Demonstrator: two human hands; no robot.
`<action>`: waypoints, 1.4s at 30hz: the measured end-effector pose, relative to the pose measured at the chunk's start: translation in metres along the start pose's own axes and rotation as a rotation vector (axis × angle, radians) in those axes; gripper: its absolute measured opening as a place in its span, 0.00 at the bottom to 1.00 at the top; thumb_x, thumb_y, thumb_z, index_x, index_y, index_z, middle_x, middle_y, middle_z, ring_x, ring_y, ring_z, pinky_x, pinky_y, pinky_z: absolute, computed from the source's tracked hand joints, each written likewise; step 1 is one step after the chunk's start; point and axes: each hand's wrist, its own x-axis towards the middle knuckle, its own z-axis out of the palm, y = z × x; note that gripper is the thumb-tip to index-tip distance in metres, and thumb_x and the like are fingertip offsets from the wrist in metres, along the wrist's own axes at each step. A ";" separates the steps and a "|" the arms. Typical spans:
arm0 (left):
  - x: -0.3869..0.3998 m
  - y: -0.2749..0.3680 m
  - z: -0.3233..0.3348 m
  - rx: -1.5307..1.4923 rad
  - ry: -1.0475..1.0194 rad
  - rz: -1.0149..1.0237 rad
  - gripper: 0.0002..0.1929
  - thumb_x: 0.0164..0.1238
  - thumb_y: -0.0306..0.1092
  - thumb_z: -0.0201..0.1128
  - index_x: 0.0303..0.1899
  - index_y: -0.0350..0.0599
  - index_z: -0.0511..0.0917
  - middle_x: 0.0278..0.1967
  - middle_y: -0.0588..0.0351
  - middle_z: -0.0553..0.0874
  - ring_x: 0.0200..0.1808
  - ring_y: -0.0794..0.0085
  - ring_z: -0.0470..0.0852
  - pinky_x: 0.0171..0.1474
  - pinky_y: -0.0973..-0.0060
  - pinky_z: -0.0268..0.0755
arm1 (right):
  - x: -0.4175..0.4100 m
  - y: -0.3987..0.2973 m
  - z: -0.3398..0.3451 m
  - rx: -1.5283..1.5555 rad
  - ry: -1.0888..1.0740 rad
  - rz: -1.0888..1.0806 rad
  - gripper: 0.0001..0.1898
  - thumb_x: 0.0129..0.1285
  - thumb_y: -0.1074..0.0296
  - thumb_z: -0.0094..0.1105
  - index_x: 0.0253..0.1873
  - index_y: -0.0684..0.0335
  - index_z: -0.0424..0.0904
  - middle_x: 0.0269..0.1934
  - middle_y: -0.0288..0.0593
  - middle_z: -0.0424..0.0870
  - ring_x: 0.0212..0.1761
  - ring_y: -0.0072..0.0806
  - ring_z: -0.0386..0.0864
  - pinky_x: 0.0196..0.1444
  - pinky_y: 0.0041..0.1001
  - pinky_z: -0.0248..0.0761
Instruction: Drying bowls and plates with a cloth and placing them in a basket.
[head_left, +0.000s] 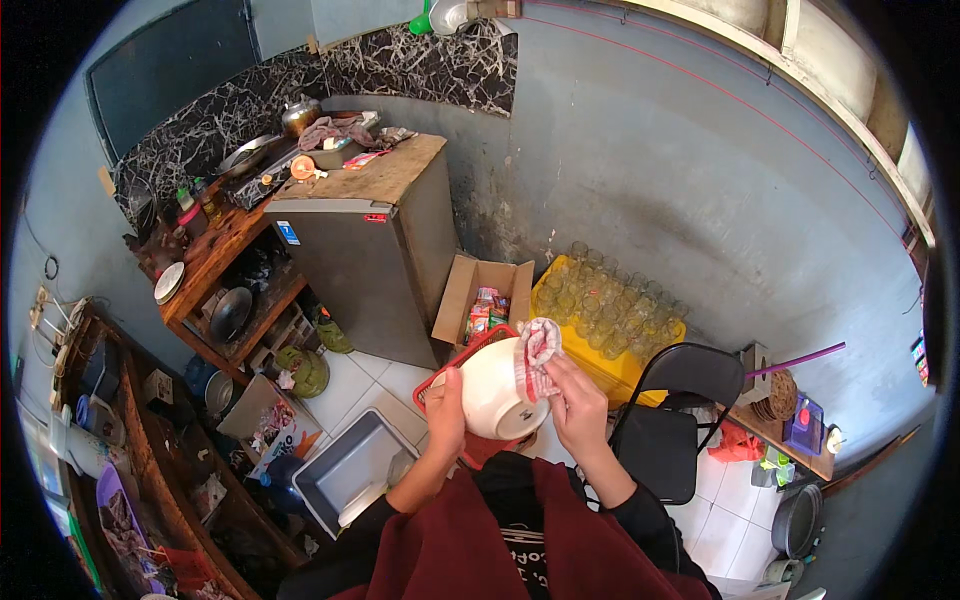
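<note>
A white ceramic bowl (484, 382) is tilted on its side in front of me, its foot ring turned towards my body. My left hand (445, 412) grips the bowl at its left side, the thumb lying on the outer wall. Bunched in my right hand (577, 401) is a white and red checked cloth (540, 349), pressed against the bowl's right side. Behind and below the bowl shows part of a red plastic basket (429, 379); the bowl hides most of it.
A grey plastic tub (319, 480) with dishes in it lies at my left. To the right stands a black folding chair (652, 450). Ahead are a refrigerator (352, 277), an open cardboard box (454, 300) of packets, and a yellow crate (585, 367) topped with several glasses (600, 300).
</note>
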 end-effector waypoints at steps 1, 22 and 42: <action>0.001 0.000 -0.004 0.081 -0.040 0.045 0.23 0.68 0.47 0.45 0.32 0.33 0.77 0.28 0.55 0.81 0.29 0.76 0.79 0.33 0.80 0.71 | -0.001 -0.004 -0.001 -0.013 -0.061 -0.046 0.15 0.48 0.79 0.53 0.44 0.64 0.76 0.45 0.52 0.77 0.51 0.45 0.73 0.53 0.34 0.65; -0.015 -0.012 0.008 0.342 -0.062 0.279 0.21 0.69 0.43 0.46 0.22 0.38 0.74 0.17 0.65 0.73 0.19 0.85 0.66 0.22 0.81 0.60 | 0.010 -0.002 0.023 -0.034 -0.197 -0.143 0.19 0.56 0.67 0.52 0.53 0.66 0.70 0.50 0.52 0.73 0.52 0.44 0.71 0.56 0.35 0.62; 0.021 -0.015 -0.002 -0.668 -0.289 -0.601 0.26 0.69 0.53 0.35 0.57 0.43 0.64 0.52 0.51 0.73 0.53 0.63 0.72 0.57 0.66 0.65 | -0.034 0.008 0.032 -0.273 -0.079 -0.516 0.15 0.50 0.66 0.55 0.46 0.57 0.78 0.52 0.38 0.73 0.56 0.37 0.69 0.55 0.40 0.61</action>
